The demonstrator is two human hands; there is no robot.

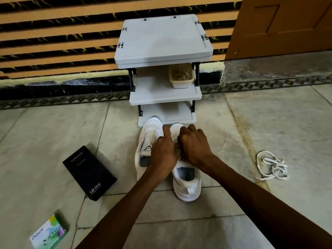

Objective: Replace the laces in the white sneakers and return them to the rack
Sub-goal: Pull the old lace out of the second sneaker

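Head view: 2 white sneakers side by side on the floor, toes at the foot of the grey rack [165,97]. Left hand [162,153] and right hand [194,146] close together over the front of the right sneaker [186,180], beside the left sneaker [150,135]. Fingers curled, grip hidden: cannot tell what is held. Loose white lace [271,166] on the floor well to the right, black box [89,173] and small green box [49,232] to the left, tub [181,76] on the middle shelf

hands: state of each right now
left hand: closed on the nearer sneaker, at its lace area
right hand: closed on the same spot
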